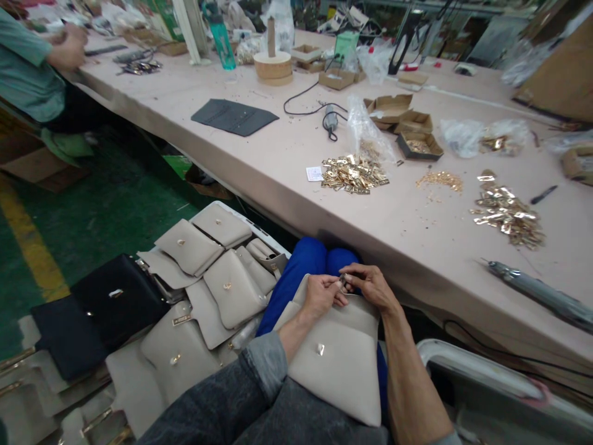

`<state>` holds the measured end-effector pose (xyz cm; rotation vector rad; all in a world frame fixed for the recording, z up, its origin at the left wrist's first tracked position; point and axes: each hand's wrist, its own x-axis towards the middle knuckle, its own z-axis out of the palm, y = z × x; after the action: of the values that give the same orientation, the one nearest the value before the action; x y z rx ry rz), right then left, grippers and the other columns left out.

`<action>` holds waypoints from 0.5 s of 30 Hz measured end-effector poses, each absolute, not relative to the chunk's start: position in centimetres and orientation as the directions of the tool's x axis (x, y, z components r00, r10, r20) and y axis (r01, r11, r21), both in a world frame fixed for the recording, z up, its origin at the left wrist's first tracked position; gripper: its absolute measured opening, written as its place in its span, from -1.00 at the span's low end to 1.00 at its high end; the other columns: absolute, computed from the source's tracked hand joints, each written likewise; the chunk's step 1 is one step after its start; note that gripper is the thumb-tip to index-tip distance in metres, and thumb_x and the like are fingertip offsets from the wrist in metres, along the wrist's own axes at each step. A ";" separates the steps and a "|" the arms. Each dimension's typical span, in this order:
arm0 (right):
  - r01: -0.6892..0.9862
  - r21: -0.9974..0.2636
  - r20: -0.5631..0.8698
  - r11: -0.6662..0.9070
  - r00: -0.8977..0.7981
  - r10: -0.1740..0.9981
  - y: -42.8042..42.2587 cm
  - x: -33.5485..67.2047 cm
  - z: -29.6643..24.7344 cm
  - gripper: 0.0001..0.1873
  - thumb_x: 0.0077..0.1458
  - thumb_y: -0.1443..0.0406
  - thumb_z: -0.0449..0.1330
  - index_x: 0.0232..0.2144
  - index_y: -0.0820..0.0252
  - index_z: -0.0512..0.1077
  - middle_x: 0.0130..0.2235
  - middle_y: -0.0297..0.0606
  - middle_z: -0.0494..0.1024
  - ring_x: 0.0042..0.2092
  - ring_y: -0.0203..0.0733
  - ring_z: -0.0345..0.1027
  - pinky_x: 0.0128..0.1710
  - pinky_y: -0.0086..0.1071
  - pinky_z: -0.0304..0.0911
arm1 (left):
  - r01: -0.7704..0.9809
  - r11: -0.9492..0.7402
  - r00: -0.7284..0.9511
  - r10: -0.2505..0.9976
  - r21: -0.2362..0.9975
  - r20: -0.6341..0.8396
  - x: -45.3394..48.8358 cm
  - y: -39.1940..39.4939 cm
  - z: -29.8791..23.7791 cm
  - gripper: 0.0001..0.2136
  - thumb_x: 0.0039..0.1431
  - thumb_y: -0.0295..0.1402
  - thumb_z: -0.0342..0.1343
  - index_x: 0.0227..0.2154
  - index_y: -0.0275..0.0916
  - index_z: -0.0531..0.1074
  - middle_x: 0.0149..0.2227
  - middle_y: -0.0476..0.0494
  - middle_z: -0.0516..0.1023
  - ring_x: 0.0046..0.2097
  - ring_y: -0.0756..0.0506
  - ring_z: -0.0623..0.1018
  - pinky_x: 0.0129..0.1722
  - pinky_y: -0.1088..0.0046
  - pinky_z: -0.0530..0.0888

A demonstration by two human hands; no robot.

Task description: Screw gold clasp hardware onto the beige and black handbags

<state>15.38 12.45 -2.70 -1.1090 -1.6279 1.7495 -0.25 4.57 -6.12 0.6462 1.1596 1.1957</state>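
Observation:
A beige handbag (338,377) lies across my lap, a small shiny metal piece (320,350) on its front panel. At the bag's far edge, the fingers of my left hand (322,295) are pinched together close to a small metal fitting (343,279). My right hand (370,285) pinches the same fitting from the other side, its thumb and fingertips meeting my left fingertips. The fingers partly cover the fitting, so its exact shape and whether it is joined to the flap are hidden.
Beside my left leg, a white bin (259,230) holds several beige bags and a black bag (118,303). On the table lie gold metal plates (354,175), another gold pile (507,213), small gold parts (440,180) and an electric screwdriver (537,290). A co-worker (32,68) sits far left.

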 end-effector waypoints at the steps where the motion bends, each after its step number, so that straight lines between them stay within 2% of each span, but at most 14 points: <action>1: 0.158 -0.975 -0.217 -0.155 -0.544 0.811 12.4 15.3 -2.6 -0.67 0.13 0.14 0.34 -0.16 0.25 0.63 -0.37 -0.28 0.52 -0.38 -0.25 0.40 -0.34 -0.40 0.33 | -0.354 0.307 -0.042 0.938 0.883 -0.343 -0.2 4.6 -6.0 -0.51 0.10 0.03 0.33 -0.31 -0.44 0.59 -0.56 -0.24 0.61 -0.59 -0.11 0.60 -0.58 0.48 0.55; 4: 0.137 -0.982 -0.186 -0.132 -0.540 0.821 11.9 14.7 -2.1 -0.70 0.12 0.15 0.31 -0.20 0.25 0.63 -0.36 -0.28 0.53 -0.42 -0.27 0.41 -0.36 -0.40 0.34 | -0.294 0.313 -0.093 0.931 0.903 -0.353 -0.1 4.5 -5.9 -0.48 0.08 0.08 0.31 -0.35 -0.42 0.59 -0.61 -0.22 0.59 -0.65 -0.08 0.54 -0.65 0.52 0.48; 9: 0.283 -0.957 -0.176 -0.065 -0.389 0.904 12.1 13.6 -2.6 -0.76 0.12 0.20 0.25 -0.28 0.26 0.63 -0.41 -0.25 0.57 -0.46 -0.24 0.44 -0.43 -0.44 0.31 | -0.182 0.301 -0.177 0.926 0.936 -0.332 -0.1 5.1 -6.4 -0.44 -0.02 0.15 0.35 -0.36 -0.38 0.63 -0.65 -0.17 0.56 -0.65 -0.12 0.53 -0.62 0.46 0.50; 12: 0.244 -0.966 -0.172 -0.081 -0.381 0.908 12.2 13.6 -2.8 -0.71 0.07 0.23 0.26 -0.19 0.24 0.63 -0.43 -0.29 0.55 -0.47 -0.26 0.42 -0.45 -0.47 0.29 | -0.189 0.311 -0.175 0.923 0.932 -0.343 -0.2 5.2 -6.2 -0.41 -0.10 0.21 0.36 -0.41 -0.35 0.65 -0.66 -0.16 0.55 -0.65 -0.12 0.51 -0.62 0.44 0.48; 15: 0.211 -0.971 -0.191 -0.115 -0.387 0.902 11.9 13.4 -2.8 -0.58 0.03 0.24 0.27 -0.04 0.25 0.60 -0.44 -0.31 0.54 -0.51 -0.27 0.40 -0.50 -0.48 0.27 | -0.194 0.325 -0.184 0.915 0.925 -0.360 -0.3 5.2 -5.7 -0.34 -0.22 0.28 0.38 -0.39 -0.33 0.68 -0.67 -0.15 0.54 -0.65 -0.12 0.48 -0.62 0.43 0.46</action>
<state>13.39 11.95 -2.84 -1.2428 -1.5830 1.5480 -0.30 5.18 -5.66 0.7197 1.3892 1.1639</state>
